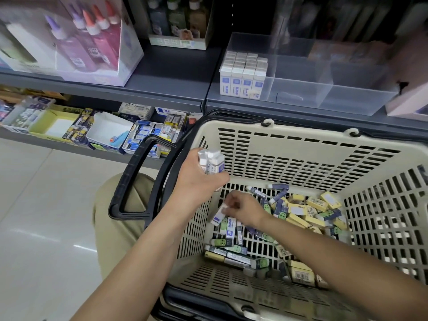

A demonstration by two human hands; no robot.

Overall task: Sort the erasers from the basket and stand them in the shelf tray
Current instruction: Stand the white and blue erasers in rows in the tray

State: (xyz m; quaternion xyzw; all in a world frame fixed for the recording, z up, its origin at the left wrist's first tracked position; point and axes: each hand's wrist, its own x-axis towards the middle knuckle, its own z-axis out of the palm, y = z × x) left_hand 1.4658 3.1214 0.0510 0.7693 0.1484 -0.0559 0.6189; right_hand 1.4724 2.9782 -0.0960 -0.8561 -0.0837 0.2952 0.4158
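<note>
Head camera view: my left hand, centre frame, grips a small stack of white-and-blue erasers held upright over the basket rim, probably to collect a batch for one trip. Just below it, my right hand, slightly blurred, pinches a white eraser from the mixed pile on the basket floor. In the upper right, the clear shelf tray has matching erasers standing in its left compartment.
</note>
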